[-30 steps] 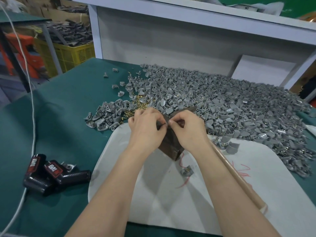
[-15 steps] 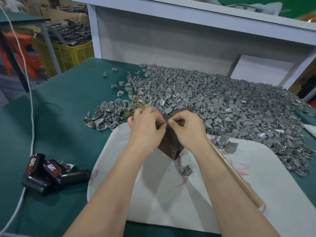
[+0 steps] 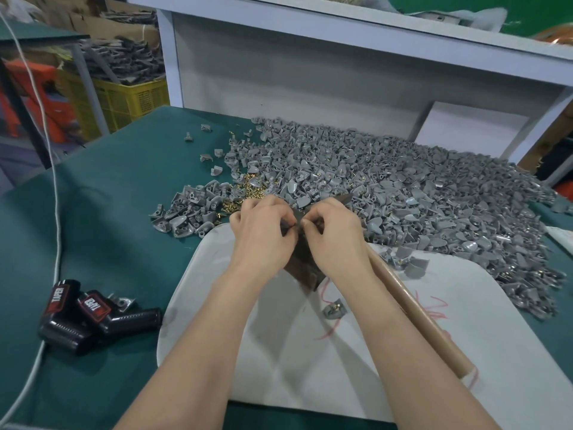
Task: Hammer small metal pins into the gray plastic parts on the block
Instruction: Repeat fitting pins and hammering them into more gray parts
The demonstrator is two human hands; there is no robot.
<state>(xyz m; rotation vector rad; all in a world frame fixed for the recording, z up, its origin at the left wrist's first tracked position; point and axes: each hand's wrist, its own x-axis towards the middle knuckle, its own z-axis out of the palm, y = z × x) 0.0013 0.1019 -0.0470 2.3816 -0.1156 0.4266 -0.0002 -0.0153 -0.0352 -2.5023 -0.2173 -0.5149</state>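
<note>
Left hand (image 3: 263, 235) and right hand (image 3: 336, 242) meet over the dark block (image 3: 305, 270). Fingers are curled, and the fingertips pinch a gray part (image 3: 297, 216) at the block's top. The block stands on the white board (image 3: 403, 361). A wooden handle (image 3: 414, 308) lies right of the block, under the right forearm. The pile (image 3: 403, 187) of gray parts and the brass pins (image 3: 249, 188) lie on the far side.

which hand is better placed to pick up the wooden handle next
Right, likely. The wooden handle lies on the white board alongside the right hand and forearm; the left hand pinches at the block on its far side and would have to cross over.
</note>
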